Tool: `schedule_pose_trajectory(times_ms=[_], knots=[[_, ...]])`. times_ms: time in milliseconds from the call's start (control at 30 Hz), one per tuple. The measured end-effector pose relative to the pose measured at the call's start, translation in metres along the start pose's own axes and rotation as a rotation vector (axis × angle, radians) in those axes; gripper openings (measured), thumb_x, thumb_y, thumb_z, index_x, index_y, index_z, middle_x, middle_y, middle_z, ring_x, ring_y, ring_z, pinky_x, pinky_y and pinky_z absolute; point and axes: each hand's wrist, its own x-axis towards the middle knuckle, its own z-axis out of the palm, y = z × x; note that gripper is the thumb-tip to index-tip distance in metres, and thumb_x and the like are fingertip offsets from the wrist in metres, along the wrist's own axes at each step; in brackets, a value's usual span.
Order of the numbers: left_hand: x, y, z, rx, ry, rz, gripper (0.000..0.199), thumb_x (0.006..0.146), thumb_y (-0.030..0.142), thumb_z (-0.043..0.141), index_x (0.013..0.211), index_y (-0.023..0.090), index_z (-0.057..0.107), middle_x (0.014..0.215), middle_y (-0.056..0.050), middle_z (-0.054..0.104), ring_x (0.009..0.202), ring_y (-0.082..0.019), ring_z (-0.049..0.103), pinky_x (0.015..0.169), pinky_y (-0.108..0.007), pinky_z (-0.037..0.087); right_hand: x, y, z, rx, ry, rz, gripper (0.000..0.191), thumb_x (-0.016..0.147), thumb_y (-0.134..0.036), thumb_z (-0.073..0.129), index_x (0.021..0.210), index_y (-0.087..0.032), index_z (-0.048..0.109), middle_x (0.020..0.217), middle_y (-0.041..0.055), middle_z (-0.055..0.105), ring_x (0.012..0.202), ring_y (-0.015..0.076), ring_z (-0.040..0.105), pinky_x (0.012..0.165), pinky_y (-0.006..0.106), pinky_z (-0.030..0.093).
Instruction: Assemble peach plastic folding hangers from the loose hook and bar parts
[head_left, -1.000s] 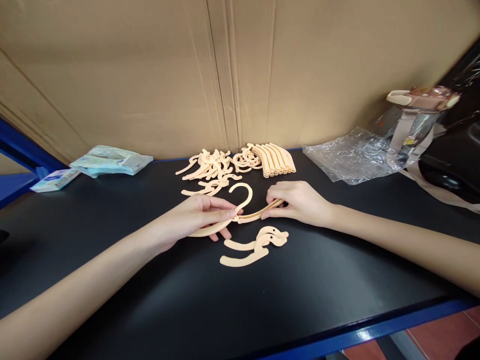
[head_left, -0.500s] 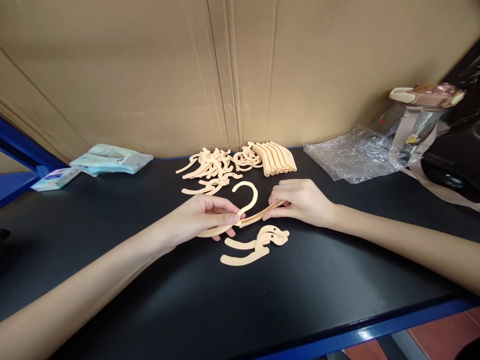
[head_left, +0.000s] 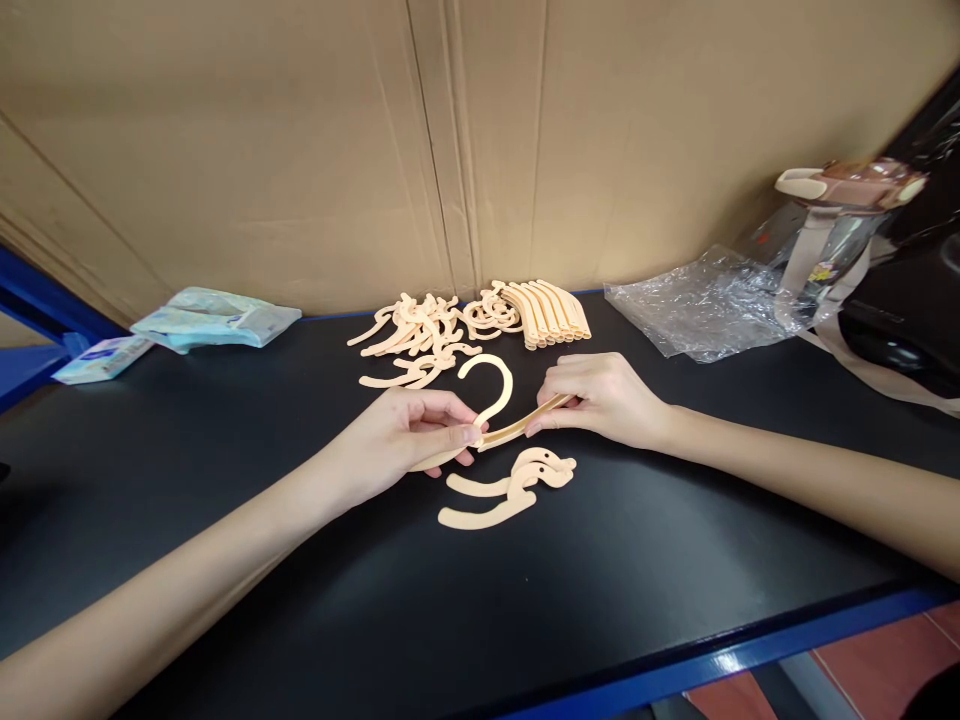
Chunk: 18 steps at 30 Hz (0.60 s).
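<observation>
My left hand (head_left: 416, 437) pinches a beige plastic hanger (head_left: 504, 385) between thumb and fingers at the base of its curved hook. From the right, my right hand (head_left: 600, 398) grips the end of a curved, grooved hanger arm (head_left: 517, 428). The arm's other end meets the hook piece under my left thumb; whether the two are locked together I cannot tell. Just below, on the black tabletop, lie two flat animal-head-shaped hanger pieces (head_left: 487, 515), partly overlapping, each with a dark eye spot.
At the back are a pile of loose animal-shaped pieces (head_left: 416, 330), several hooks (head_left: 491, 315) and a row of hanger arms (head_left: 547, 315). A tissue pack (head_left: 217, 318) lies left. Crumpled clear plastic (head_left: 697, 305) and a strapped bottle (head_left: 847, 190) stand right. Cardboard (head_left: 300, 150) closes the back.
Both hands keep their hold on the hanger parts. The left hand has shifted slightly along the lower piece, and the view has moved a little.
</observation>
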Motion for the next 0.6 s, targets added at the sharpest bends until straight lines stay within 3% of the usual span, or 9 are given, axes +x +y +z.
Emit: schedule_pose_trajectory(times_ms=[367,500,600], knots=[[0.0013,0.0014,0.0029,0.075,0.066,0.092,0.029,0.077,0.045,0.074,0.081,0.017,0.07,0.072,0.0,0.07,0.069,-0.013,0.066,0.056,-0.018,0.048,-0.0005,0.0003,0.0008,0.073,0.006,0.062,0.049,0.089,-0.058,0.059,0.068,-0.015,0.068,0.061,0.0001,0.06,0.056,0.0089,0.05,0.053,0.022,0.032],[0.0004,0.004,0.0036,0.086,0.077,0.075,0.029,0.081,0.045,0.069,0.086,0.017,0.072,0.076,-0.001,0.072,0.074,-0.015,0.071,0.058,-0.018,0.049,0.0017,-0.0004,-0.0012,0.118,-0.042,0.159,0.056,0.086,-0.066,0.057,0.067,-0.014,0.068,0.061,0.0005,0.061,0.056,0.0088,0.049,0.055,0.023,0.033],[0.0005,0.0031,0.0033,0.07,0.111,0.076,0.029,0.083,0.047,0.067,0.092,0.019,0.073,0.087,-0.001,0.074,0.077,-0.015,0.073,0.06,-0.018,0.051,0.0035,-0.001,-0.0017,0.204,-0.092,0.297,0.058,0.082,-0.069,0.061,0.065,-0.014,0.067,0.054,-0.0027,0.054,0.051,0.0073,0.041,0.052,0.023,0.03]])
